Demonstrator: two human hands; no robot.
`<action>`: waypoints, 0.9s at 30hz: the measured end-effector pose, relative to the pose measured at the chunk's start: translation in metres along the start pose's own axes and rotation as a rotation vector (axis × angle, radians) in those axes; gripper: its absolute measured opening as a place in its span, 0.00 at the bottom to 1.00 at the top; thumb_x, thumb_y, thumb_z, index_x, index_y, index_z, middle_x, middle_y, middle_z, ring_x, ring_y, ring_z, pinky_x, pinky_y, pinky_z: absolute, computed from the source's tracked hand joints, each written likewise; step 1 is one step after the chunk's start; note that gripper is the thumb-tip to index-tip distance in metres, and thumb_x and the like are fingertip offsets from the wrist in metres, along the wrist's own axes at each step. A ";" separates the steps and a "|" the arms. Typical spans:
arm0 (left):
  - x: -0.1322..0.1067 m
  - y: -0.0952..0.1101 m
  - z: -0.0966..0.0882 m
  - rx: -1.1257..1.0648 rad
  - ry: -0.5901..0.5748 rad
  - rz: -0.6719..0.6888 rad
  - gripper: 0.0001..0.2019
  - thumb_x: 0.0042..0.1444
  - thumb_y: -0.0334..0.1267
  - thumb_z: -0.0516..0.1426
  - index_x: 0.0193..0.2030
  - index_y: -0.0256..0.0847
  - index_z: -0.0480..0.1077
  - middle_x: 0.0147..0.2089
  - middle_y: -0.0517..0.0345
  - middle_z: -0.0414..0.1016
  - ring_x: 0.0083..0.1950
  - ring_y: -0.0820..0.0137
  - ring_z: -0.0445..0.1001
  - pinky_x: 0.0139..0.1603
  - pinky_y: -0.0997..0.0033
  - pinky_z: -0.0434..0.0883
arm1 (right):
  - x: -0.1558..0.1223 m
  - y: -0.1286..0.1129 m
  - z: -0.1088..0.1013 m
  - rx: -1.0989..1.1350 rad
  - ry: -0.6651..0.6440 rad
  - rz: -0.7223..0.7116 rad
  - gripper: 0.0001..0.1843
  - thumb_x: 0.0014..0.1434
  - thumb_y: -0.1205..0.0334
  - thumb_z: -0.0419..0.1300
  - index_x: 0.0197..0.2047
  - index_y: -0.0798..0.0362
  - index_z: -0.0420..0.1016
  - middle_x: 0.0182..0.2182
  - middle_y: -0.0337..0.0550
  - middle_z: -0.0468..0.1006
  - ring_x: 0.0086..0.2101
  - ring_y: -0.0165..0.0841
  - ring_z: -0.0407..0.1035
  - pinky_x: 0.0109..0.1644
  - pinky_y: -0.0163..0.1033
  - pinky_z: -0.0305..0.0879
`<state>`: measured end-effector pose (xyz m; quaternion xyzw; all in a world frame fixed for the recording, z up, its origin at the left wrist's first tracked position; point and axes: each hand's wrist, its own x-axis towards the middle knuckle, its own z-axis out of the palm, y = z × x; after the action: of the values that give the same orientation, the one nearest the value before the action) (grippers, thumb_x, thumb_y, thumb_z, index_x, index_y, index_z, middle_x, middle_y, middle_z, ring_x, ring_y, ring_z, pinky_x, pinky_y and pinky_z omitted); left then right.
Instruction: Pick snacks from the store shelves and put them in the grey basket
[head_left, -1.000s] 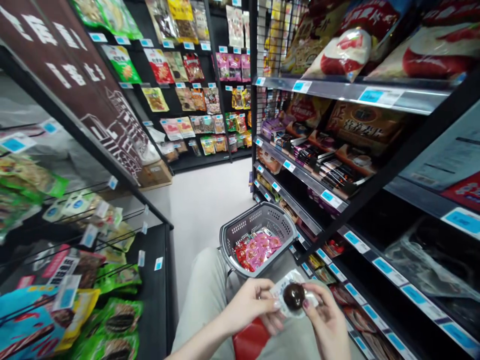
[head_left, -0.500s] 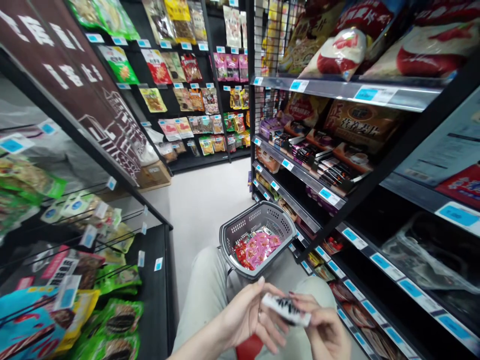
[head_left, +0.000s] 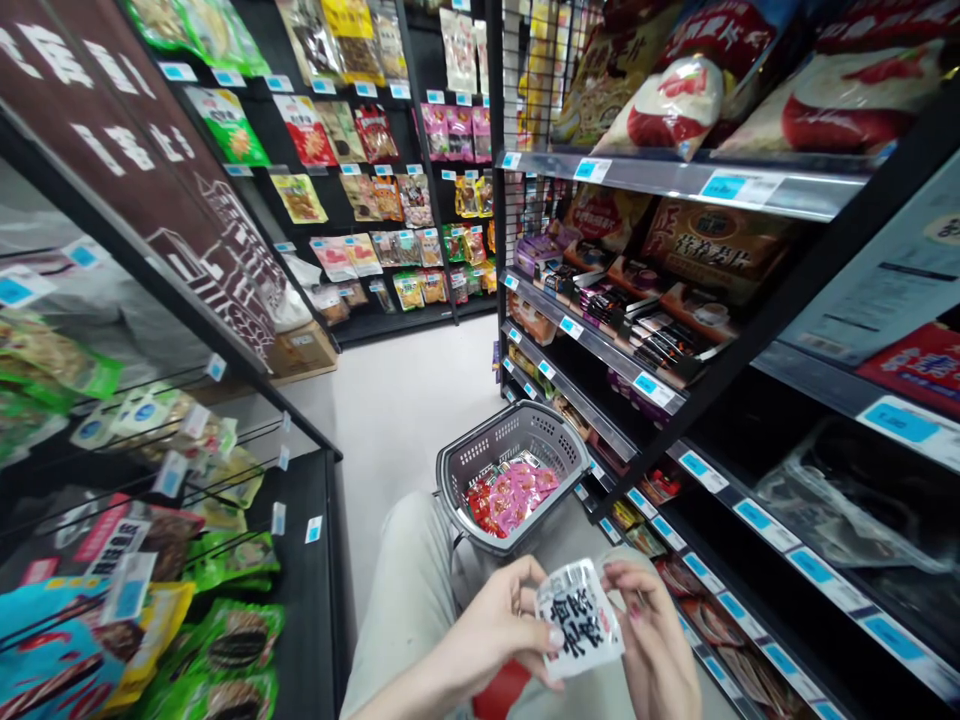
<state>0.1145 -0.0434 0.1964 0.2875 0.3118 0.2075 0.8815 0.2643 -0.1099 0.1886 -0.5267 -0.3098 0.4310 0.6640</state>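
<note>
A small white snack packet (head_left: 581,616) with black characters is held low in the middle, printed side toward me. My left hand (head_left: 495,630) pinches its left edge and my right hand (head_left: 654,645) holds its right edge; both are closed on it. Just beyond the hands a grey shopping basket (head_left: 480,452) sits on the floor with several red and pink packets (head_left: 511,493) inside. My light trousers show beneath the hands.
I am low in a narrow shop aisle. Black shelves with packets and blue price tags (head_left: 654,388) rise on the right. Hanging snack bags (head_left: 225,640) fill the left rack. A cardboard box (head_left: 304,350) lies on the pale floor ahead, before a far wall of snacks.
The packet has been turned over in both hands: a second ago its clear side showed a dark round snack, then it was edge-on, and now the printed white side faces me.
</note>
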 end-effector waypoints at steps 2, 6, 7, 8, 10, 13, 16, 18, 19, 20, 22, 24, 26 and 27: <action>0.001 0.000 0.000 0.060 0.019 0.065 0.22 0.34 0.31 0.65 0.31 0.36 0.55 0.26 0.57 0.73 0.24 0.70 0.73 0.20 0.70 0.72 | -0.003 -0.003 0.003 0.013 0.004 0.083 0.16 0.48 0.50 0.59 0.35 0.53 0.69 0.31 0.45 0.70 0.33 0.34 0.67 0.33 0.35 0.65; 0.000 0.005 0.000 0.188 0.039 0.150 0.19 0.38 0.29 0.63 0.33 0.37 0.56 0.29 0.58 0.72 0.26 0.73 0.72 0.24 0.76 0.69 | -0.007 -0.011 0.011 -0.072 0.021 0.193 0.12 0.46 0.54 0.62 0.27 0.54 0.67 0.22 0.39 0.68 0.22 0.28 0.63 0.23 0.30 0.61; 0.000 0.008 0.000 0.211 0.055 0.180 0.18 0.39 0.29 0.62 0.34 0.37 0.57 0.31 0.58 0.72 0.27 0.73 0.72 0.25 0.77 0.68 | -0.008 -0.012 0.013 -0.063 0.021 0.207 0.13 0.46 0.54 0.62 0.26 0.54 0.66 0.21 0.38 0.67 0.20 0.27 0.62 0.23 0.30 0.60; 0.001 0.012 0.001 0.233 0.068 0.214 0.17 0.40 0.29 0.62 0.35 0.36 0.59 0.32 0.58 0.73 0.28 0.74 0.71 0.27 0.78 0.68 | -0.008 -0.012 0.015 -0.045 0.015 0.220 0.14 0.45 0.54 0.63 0.25 0.54 0.66 0.20 0.38 0.68 0.19 0.27 0.62 0.23 0.31 0.61; 0.004 0.020 0.003 0.277 0.100 0.282 0.14 0.43 0.31 0.61 0.36 0.35 0.61 0.31 0.57 0.73 0.29 0.76 0.70 0.30 0.78 0.66 | -0.010 -0.009 0.020 -0.020 0.008 0.250 0.15 0.43 0.53 0.64 0.26 0.54 0.67 0.20 0.38 0.70 0.20 0.28 0.64 0.24 0.32 0.62; 0.009 0.032 0.007 0.397 0.186 0.373 0.09 0.45 0.36 0.60 0.32 0.33 0.67 0.29 0.57 0.72 0.30 0.76 0.68 0.32 0.78 0.64 | -0.013 -0.001 0.032 -0.024 0.017 0.295 0.17 0.41 0.51 0.65 0.28 0.56 0.70 0.20 0.40 0.72 0.19 0.30 0.65 0.25 0.34 0.64; 0.014 0.042 0.011 0.517 0.259 0.404 0.09 0.45 0.38 0.59 0.31 0.33 0.70 0.29 0.56 0.73 0.31 0.73 0.68 0.33 0.77 0.64 | -0.017 0.009 0.042 -0.032 0.061 0.284 0.18 0.41 0.49 0.64 0.27 0.56 0.70 0.16 0.40 0.71 0.17 0.31 0.65 0.26 0.36 0.65; 0.017 0.046 0.012 0.553 0.265 0.394 0.09 0.44 0.38 0.60 0.31 0.33 0.72 0.29 0.55 0.74 0.31 0.72 0.69 0.33 0.75 0.65 | -0.018 0.015 0.046 -0.020 0.095 0.257 0.19 0.41 0.49 0.64 0.26 0.57 0.69 0.15 0.41 0.71 0.18 0.32 0.65 0.26 0.36 0.65; 0.018 0.048 0.012 0.562 0.262 0.389 0.10 0.44 0.38 0.60 0.31 0.33 0.73 0.30 0.54 0.74 0.31 0.71 0.69 0.33 0.75 0.65 | -0.019 0.017 0.047 -0.010 0.109 0.244 0.18 0.42 0.49 0.64 0.26 0.57 0.69 0.15 0.41 0.71 0.18 0.32 0.66 0.27 0.36 0.65; 0.019 0.049 0.013 0.569 0.257 0.385 0.10 0.43 0.38 0.60 0.31 0.33 0.73 0.30 0.54 0.74 0.31 0.71 0.69 0.33 0.74 0.66 | -0.019 0.019 0.048 0.004 0.119 0.231 0.18 0.42 0.50 0.64 0.26 0.57 0.69 0.14 0.40 0.71 0.18 0.31 0.66 0.27 0.35 0.64; 0.021 0.051 0.013 0.579 0.246 0.380 0.10 0.43 0.38 0.61 0.31 0.33 0.74 0.30 0.53 0.75 0.31 0.70 0.69 0.33 0.74 0.66 | -0.019 0.021 0.048 0.039 0.131 0.210 0.17 0.42 0.51 0.64 0.27 0.56 0.69 0.14 0.39 0.71 0.18 0.30 0.65 0.27 0.34 0.64; 0.023 0.052 0.014 0.577 0.234 0.375 0.11 0.43 0.39 0.61 0.31 0.33 0.74 0.30 0.53 0.75 0.31 0.70 0.70 0.33 0.74 0.66 | -0.019 0.023 0.048 0.073 0.135 0.199 0.15 0.43 0.53 0.64 0.28 0.56 0.69 0.15 0.38 0.71 0.17 0.29 0.65 0.27 0.33 0.63; 0.023 0.053 0.016 0.570 0.224 0.371 0.11 0.42 0.38 0.61 0.31 0.33 0.75 0.29 0.54 0.75 0.31 0.70 0.70 0.33 0.74 0.66 | -0.020 0.024 0.047 0.089 0.130 0.196 0.15 0.44 0.54 0.64 0.28 0.56 0.69 0.14 0.37 0.71 0.17 0.28 0.64 0.26 0.32 0.62; 0.024 0.053 0.017 0.566 0.221 0.369 0.10 0.42 0.38 0.61 0.31 0.33 0.75 0.29 0.54 0.75 0.31 0.70 0.70 0.33 0.74 0.66 | -0.020 0.024 0.047 0.085 0.126 0.193 0.15 0.44 0.54 0.64 0.28 0.56 0.69 0.14 0.37 0.70 0.16 0.28 0.64 0.25 0.32 0.61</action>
<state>0.1329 0.0024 0.2306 0.5478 0.3932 0.2984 0.6755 0.2093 -0.1062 0.1776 -0.5515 -0.1966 0.4716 0.6594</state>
